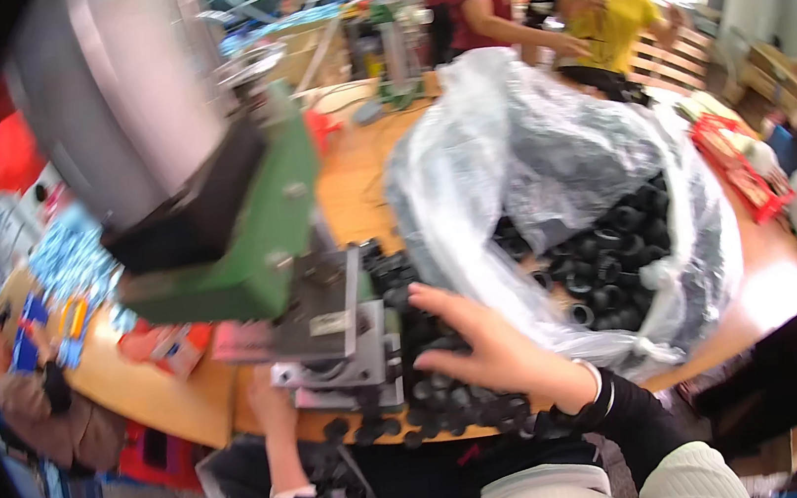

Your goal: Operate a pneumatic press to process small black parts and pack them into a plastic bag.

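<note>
Right hand: the right hand [490, 347], centre of the frame, lies spread, fingers loose, on a heap of small black rubber rings [447, 397], gripping none that shows.
Left hand: not in view; state cannot be told.
Rings: piled on the orange wooden table [173, 401], spilling from the large clear plastic bag [514, 135] at centre right.
Machine: green metal press [258, 236], upper left, just beside the heap.
Risk: rings at the table's near edge may well roll off if the hand sweeps them.
</note>
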Tool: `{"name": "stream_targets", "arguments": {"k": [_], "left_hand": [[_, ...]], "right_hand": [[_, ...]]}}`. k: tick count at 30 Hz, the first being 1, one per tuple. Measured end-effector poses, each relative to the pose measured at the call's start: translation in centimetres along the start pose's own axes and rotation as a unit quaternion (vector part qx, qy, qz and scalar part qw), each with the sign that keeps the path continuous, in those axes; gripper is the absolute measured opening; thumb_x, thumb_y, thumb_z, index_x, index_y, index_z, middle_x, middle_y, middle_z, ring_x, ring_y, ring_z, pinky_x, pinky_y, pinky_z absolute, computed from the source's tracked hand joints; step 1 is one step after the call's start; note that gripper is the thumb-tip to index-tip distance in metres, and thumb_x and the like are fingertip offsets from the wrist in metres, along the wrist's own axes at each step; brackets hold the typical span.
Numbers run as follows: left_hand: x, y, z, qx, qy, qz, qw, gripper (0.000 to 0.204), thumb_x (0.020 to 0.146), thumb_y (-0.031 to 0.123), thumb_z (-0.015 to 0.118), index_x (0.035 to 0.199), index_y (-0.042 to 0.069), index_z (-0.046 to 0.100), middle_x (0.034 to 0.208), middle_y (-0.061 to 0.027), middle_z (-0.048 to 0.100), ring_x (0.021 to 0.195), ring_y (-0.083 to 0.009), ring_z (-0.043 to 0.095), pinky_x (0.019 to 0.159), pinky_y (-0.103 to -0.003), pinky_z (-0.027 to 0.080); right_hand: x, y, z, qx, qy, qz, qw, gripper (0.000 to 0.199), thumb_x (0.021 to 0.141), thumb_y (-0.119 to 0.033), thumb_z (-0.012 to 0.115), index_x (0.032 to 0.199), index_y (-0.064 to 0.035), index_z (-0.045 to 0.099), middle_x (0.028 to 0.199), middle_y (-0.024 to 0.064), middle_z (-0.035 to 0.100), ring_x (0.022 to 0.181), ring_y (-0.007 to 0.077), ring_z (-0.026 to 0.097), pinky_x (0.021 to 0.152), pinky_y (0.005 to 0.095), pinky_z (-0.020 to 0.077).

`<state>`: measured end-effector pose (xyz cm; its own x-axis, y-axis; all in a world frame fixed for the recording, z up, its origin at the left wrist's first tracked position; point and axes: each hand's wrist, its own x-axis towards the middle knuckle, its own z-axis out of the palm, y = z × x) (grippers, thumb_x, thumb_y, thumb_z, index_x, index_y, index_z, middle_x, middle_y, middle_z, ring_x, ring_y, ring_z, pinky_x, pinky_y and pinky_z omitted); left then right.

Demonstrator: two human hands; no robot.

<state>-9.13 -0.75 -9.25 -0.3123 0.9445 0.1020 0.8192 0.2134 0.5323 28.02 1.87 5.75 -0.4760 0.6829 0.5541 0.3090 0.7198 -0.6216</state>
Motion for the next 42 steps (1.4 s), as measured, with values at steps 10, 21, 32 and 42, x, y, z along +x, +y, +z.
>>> {"name": "stream_targets", "arguments": {"k": [10,21,32,42], "left_hand": [[-0.9,-1.4,1.1,-0.111,0.132,0.106,0.979,0.031,0.095,0.011,0.040,0.119,-0.006,0.052,0.115,-0.0191,0.056,0.111,-0.0300,0.052,0.095,-0.037,0.037],[-3.6,13.4,-3.2,-0.314,0.193,0.173,0.913,0.054,0.079,0.005,0.065,0.127,-0.006,0.042,0.130,-0.0130,0.048,0.121,-0.0225,0.043,0.102,-0.036,0.031],[-4.4,16.6,-4.3,-0.183,0.271,0.165,0.931,0.035,0.068,0.019,0.077,0.097,0.006,0.063,0.089,-0.0089,0.066,0.085,-0.0320,0.058,0.088,-0.038,0.041],[-14.0,1.3,-5.2,-0.221,0.374,-0.105,0.895,0.041,0.074,0.009,0.075,0.109,-0.006,0.059,0.104,-0.0150,0.067,0.097,-0.0186,0.062,0.088,-0.031,0.047]], "right_hand": [[-7.8,17.4,-18.3,-0.497,-0.054,0.362,0.786,0.037,0.065,-0.017,0.078,0.092,0.0006,0.060,0.101,0.0165,0.054,0.102,0.0342,0.052,0.084,0.0419,0.0487],[-6.6,10.8,-19.0,0.177,0.137,0.376,0.899,0.019,0.091,-0.019,0.060,0.092,-0.0060,0.046,0.089,0.0039,0.061,0.077,0.0116,0.057,0.066,0.0276,0.0480],[0.4,1.4,-7.2,0.346,-0.056,0.181,0.919,0.059,0.068,0.002,0.078,0.121,-0.0031,0.051,0.109,0.0048,0.058,0.094,0.0075,0.057,0.074,0.0221,0.0474],[5.0,-2.3,8.3,0.222,-0.077,0.093,0.968,0.050,0.074,-0.016,0.078,0.112,0.0001,0.051,0.095,0.0168,0.064,0.092,0.0274,0.062,0.079,0.0354,0.0485]]}}
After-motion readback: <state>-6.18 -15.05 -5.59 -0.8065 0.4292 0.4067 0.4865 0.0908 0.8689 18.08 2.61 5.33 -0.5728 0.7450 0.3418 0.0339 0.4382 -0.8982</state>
